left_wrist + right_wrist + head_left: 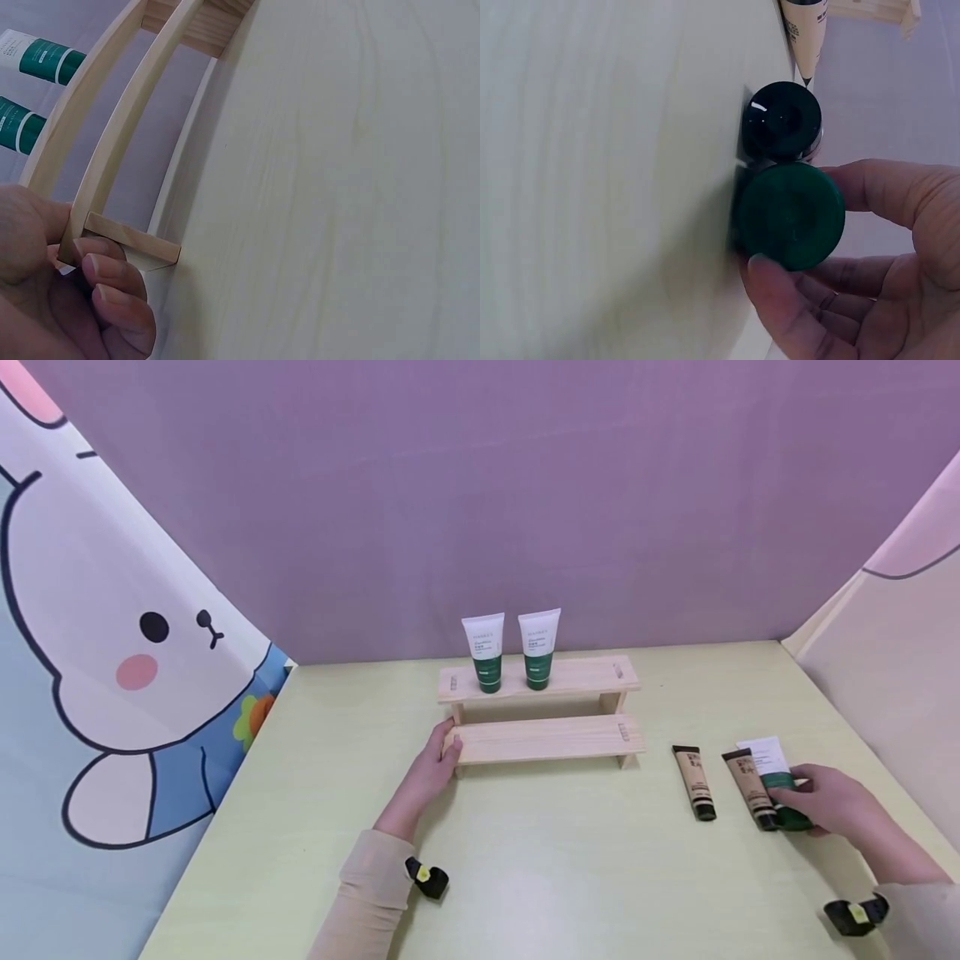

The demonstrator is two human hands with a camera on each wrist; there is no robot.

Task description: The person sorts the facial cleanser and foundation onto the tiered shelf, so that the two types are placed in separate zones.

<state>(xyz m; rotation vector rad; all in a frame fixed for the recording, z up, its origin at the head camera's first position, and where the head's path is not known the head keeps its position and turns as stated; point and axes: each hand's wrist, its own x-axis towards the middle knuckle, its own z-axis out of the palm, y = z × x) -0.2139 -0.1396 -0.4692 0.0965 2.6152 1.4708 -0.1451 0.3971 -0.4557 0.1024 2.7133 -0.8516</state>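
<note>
My left hand (431, 764) grips the left end of the lower tier of a two-tier wooden rack (547, 739). In the left wrist view its fingers (120, 292) curl at the board's end. Two white-and-green squeeze tubes (486, 652) (538, 647) stand cap down on the upper tier. On the right, my right hand (836, 802) holds a third white-and-green squeeze tube (765, 757), which lies on the table. Its round green cap (791, 216) shows between thumb and fingers in the right wrist view. Touching or nearly touching it lies a tan squeeze tube (750, 785) with black ends.
Another tan squeeze tube (694, 783) lies between the rack and the right-hand tubes. The pale wooden table (555, 868) meets a purple backdrop (480, 510) behind. Printed cloth panels (97, 635) close off both sides.
</note>
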